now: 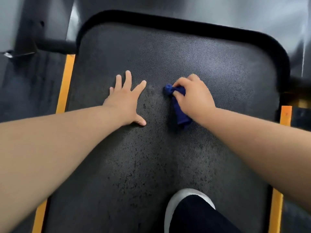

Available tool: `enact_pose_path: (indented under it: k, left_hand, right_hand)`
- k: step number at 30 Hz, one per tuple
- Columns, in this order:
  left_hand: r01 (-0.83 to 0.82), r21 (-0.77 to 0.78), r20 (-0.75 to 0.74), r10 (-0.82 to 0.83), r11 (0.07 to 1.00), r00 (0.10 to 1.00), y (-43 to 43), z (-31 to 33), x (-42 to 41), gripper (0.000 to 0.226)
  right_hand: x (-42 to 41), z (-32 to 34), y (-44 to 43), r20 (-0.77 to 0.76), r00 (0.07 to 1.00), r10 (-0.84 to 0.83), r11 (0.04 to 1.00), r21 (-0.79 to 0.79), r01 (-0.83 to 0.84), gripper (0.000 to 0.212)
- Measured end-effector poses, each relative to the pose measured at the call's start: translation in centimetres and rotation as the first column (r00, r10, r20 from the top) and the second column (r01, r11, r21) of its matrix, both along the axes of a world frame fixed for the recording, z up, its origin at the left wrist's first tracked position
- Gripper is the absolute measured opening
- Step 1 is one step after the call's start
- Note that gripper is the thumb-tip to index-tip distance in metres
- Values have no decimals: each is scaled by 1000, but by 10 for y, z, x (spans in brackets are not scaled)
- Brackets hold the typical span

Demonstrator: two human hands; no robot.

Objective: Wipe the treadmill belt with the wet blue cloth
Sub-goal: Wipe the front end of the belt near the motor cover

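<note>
Filling most of the view, the dark, dimpled treadmill belt point(168, 56) runs away from the camera, with dark specks point(134, 165) scattered over its middle and near part. A black rounded rim point(168, 22) borders its far end, and orange side strips point(66, 81) run along both long edges. A white-soled shoe point(170, 207) under a black trouser leg point(202, 219) stands on the near belt, right of centre. The left hand point(127, 100) lies flat on the belt left of centre, fingers straight and spread, holding nothing. The right hand point(193, 96), near it, curls its fingers round the bunched blue cloth point(180, 113), which rests on the belt's middle; 1 end pokes out past the fingers, the other trails under the wrist.
</note>
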State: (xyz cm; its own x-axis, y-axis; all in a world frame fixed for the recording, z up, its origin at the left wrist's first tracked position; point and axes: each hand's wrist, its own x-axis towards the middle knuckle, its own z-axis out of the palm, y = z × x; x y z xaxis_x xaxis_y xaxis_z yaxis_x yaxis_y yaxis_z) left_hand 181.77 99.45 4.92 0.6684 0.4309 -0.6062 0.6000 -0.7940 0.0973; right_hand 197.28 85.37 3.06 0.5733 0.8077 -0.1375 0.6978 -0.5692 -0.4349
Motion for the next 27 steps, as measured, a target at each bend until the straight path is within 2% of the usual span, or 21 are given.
enact_pose_path:
  k: [2, 4, 8, 11, 13, 15, 17, 20, 23, 25, 27]
  left_hand:
    - [11, -29, 20, -10, 1000, 1000, 4, 4, -4, 129]
    - [50, -48, 23, -49, 998, 999, 14, 9, -12, 122]
    - [55, -21, -85, -56, 998, 995, 28, 8, -30, 123]
    - [37, -17, -98, -39, 999, 994, 27, 5, -30, 125]
    - [25, -29, -89, -27, 999, 996, 27, 7, -28, 126]
    - [17, -39, -74, -20, 999, 997, 28, 7, -30, 125]
    - [14, -38, -64, -16, 999, 998, 27, 7, -32, 125]
    - [12, -37, -58, -14, 999, 998, 27, 7, -32, 125]
    - [19, -24, -67, -21, 1000, 998, 26, 3, -32, 124]
    - [18, -17, -70, -19, 1000, 997, 27, 4, -30, 124]
    - [14, -32, -72, -16, 999, 997, 27, 5, -31, 125]
  right_hand:
    - [0, 2, 6, 40, 999, -18, 999, -35, 20, 19]
    - [-18, 5, -10, 22, 999, 37, 999, -36, -36, 18]
    - [-69, 11, -52, -186, 974, 130, 990, -36, -139, 16]
    - [-35, 7, -15, -102, 995, 17, 1000, -21, -19, 18]
    - [0, 11, 18, -57, 988, -142, 988, -77, 138, 19]
    - [11, 13, 32, -20, 980, -198, 973, -124, 194, 19]
    - [-13, 15, 22, 10, 997, -80, 985, -153, 81, 19]
    - [-65, 14, -12, -58, 989, 134, 980, -137, -141, 21]
    - [-60, 15, -15, -80, 968, 240, 957, -151, -249, 22]
    - [-32, 14, 8, -33, 987, 155, 978, -133, -158, 20]
    - [-3, 18, 33, -14, 999, -47, 987, -154, 45, 19]
